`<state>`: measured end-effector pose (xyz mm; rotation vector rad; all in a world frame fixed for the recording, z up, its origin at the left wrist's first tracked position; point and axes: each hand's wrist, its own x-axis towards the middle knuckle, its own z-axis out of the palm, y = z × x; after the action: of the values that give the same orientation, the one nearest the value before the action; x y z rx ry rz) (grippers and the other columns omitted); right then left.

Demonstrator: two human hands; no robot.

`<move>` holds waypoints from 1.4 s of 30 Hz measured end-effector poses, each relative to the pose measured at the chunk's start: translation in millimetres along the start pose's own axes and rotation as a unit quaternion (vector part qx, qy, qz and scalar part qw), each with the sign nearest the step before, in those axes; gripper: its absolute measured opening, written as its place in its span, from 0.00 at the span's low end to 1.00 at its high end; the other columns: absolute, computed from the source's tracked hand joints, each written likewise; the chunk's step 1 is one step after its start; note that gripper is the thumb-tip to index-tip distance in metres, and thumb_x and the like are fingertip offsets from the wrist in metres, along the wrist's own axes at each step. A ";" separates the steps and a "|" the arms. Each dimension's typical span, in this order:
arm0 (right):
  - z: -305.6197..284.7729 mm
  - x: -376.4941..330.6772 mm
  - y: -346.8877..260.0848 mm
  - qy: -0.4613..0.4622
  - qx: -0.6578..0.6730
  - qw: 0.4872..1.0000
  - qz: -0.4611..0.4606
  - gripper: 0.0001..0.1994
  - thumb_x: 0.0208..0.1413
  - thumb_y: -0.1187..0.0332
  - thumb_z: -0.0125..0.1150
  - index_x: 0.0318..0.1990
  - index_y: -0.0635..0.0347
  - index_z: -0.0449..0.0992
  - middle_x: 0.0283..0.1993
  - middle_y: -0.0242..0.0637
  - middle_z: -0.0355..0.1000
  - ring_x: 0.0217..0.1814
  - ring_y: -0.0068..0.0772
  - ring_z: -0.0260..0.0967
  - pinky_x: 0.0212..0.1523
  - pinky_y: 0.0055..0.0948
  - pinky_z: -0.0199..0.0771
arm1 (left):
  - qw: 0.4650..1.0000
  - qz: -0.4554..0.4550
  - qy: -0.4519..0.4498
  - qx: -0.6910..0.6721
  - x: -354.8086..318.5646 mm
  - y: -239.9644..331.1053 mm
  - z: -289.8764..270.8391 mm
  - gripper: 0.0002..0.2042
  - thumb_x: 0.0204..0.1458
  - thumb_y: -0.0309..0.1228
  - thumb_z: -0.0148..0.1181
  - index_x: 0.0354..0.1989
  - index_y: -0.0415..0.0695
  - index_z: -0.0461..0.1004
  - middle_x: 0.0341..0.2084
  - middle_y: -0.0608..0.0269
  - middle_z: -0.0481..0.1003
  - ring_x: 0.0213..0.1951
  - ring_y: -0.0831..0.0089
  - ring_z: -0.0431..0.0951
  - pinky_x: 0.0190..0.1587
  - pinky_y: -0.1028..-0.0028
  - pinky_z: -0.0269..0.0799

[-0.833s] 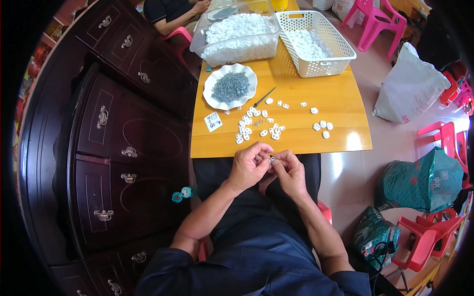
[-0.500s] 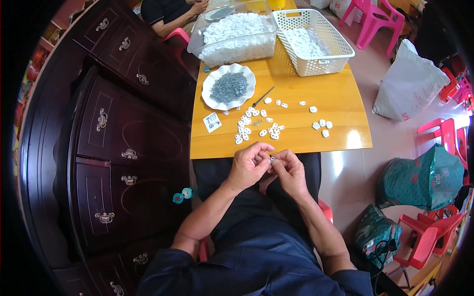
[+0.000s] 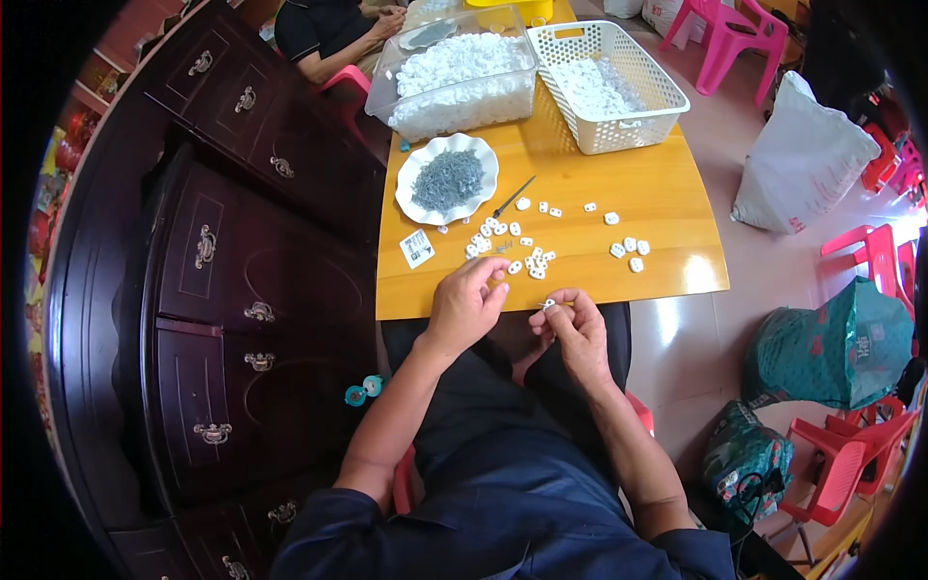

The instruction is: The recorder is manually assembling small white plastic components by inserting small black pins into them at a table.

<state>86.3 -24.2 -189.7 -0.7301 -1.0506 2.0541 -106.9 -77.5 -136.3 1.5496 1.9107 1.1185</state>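
My right hand [image 3: 577,338] pinches a small white plastic piece [image 3: 549,304] between thumb and fingertips, just off the table's front edge; a thin pin seems to stick out of it. My left hand [image 3: 466,304] reaches over the edge with thumb and fingers apart, nothing visible in them. Beyond its fingertips lie a few loose metal pins [image 3: 504,248] and a cluster of white two-holed pieces [image 3: 487,230]. More white pieces [image 3: 536,263] lie just right of that hand, and a small group [image 3: 630,247] sits farther right.
On the wooden table [image 3: 667,198] stand a wavy white dish [image 3: 406,189] of grey pins, a clear bin [image 3: 507,108] and a white basket [image 3: 619,135] of white parts. A dark pointed tool [image 3: 514,196] lies mid-table. A dark cabinet [image 3: 271,213] flanks the left; another person [image 3: 329,39] sits beyond.
My hands have parted. The left has moved up and left toward the pieces on the table, its fingers opening; the right has shifted slightly right, keeping the small white piece.
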 end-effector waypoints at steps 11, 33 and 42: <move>-1.1 2.4 -1.0 0.012 -0.012 1.000 0.007 0.09 0.71 0.71 0.53 0.53 0.64 0.72 0.38 0.38 0.81 0.38 0.21 0.77 0.44 0.21 0.77 | 0.961 0.075 0.036 0.265 24.0 -8.5 20.5 0.13 0.54 0.31 0.66 0.48 0.44 0.78 0.40 0.56 0.78 0.38 0.53 0.82 0.39 0.58 0.78; -2.5 5.0 -8.5 0.042 0.031 0.998 0.044 0.08 0.70 0.69 0.54 0.51 0.60 0.73 0.37 0.36 0.81 0.35 0.21 0.75 0.40 0.20 0.73 | 0.919 -0.131 -0.083 -0.362 -9.9 -11.6 15.8 0.11 0.63 0.25 0.63 0.52 0.38 0.76 0.34 0.70 0.76 0.29 0.87 0.73 0.34 0.85 0.72; -0.8 3.2 -10.4 0.054 0.045 0.996 0.053 0.07 0.70 0.71 0.53 0.50 0.61 0.72 0.37 0.37 0.80 0.36 0.22 0.76 0.41 0.21 0.76 | 0.970 -0.042 -0.034 -0.235 -29.3 -4.5 38.8 0.11 0.68 0.34 0.58 0.40 0.37 0.78 0.26 0.68 0.78 0.24 0.84 0.74 0.28 0.83 0.70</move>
<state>88.5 -17.0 -181.9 -0.8558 -0.8693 2.1108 -72.2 -93.4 -166.8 1.2152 1.5056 1.3416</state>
